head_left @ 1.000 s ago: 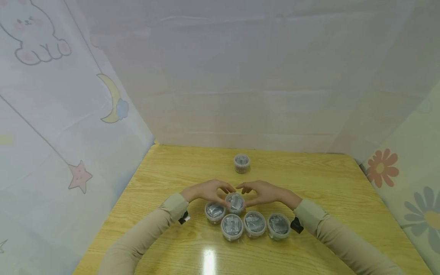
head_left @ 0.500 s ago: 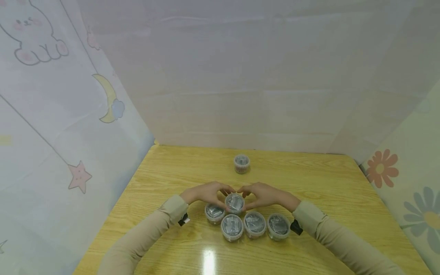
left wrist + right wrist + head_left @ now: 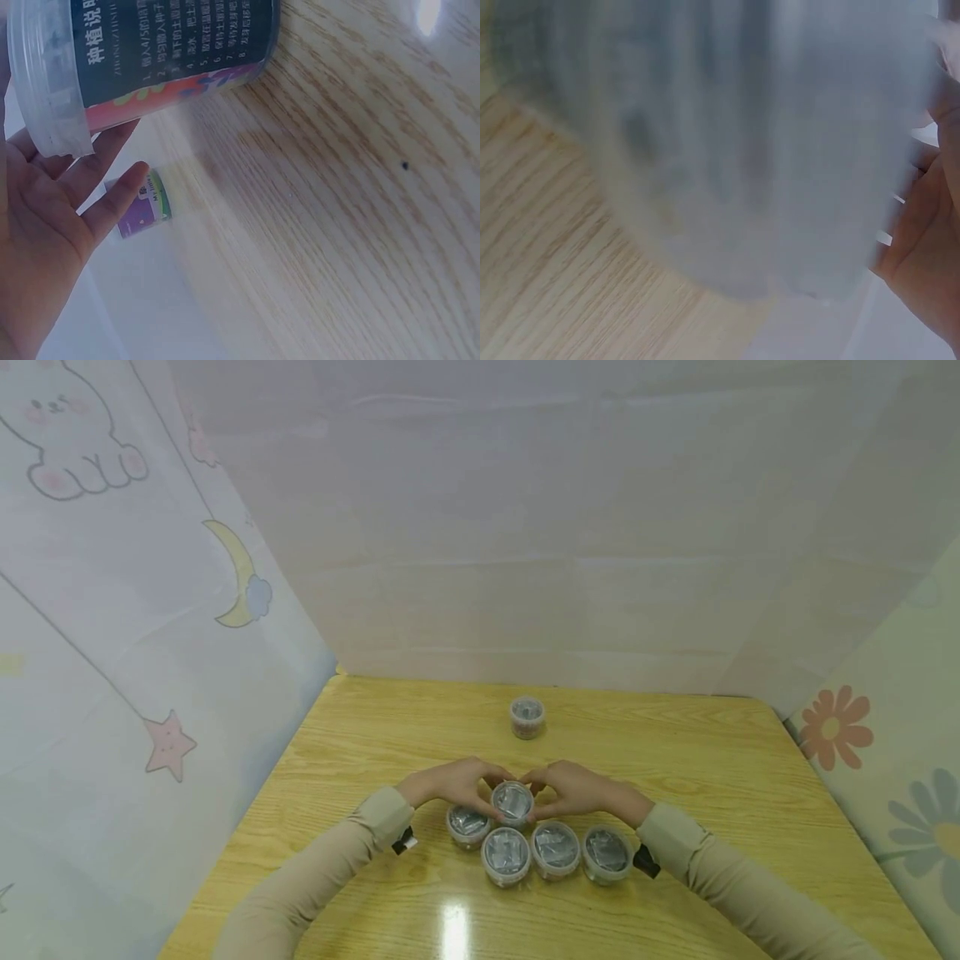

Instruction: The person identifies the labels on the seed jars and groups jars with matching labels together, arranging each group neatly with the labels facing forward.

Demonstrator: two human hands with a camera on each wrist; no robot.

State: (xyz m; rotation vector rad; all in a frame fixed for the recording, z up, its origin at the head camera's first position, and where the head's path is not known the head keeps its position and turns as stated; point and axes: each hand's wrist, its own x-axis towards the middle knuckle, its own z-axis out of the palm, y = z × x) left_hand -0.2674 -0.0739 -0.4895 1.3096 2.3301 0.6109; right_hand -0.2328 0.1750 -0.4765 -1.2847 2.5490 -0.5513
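A clear round plastic tub (image 3: 513, 802) with a foil-like packet under its lid stands between both hands in the head view. My left hand (image 3: 461, 782) holds its left side, thumb at the near rim and fingers behind. From the right, my right hand (image 3: 576, 789) holds it the same way. Close by on the left is another tub (image 3: 468, 827). Three more, a left tub (image 3: 506, 856), a middle tub (image 3: 557, 850) and a right tub (image 3: 608, 854), form a row in front. A dark-labelled tub (image 3: 172, 52) fills the left wrist view's top; a blurred tub (image 3: 742, 142) hides most of the right hand's work.
A lone tub (image 3: 527, 717) stands farther back on the wooden table (image 3: 360, 727). Behind the table hangs a pale wall sheet (image 3: 525, 568), with printed side sheets to the left and right. Both forearms wear beige sleeves and black wrist straps.
Both hands have closed in slightly around the tub between them, the right fingertips now reaching its far rim. The surrounding tubs have stayed in place.
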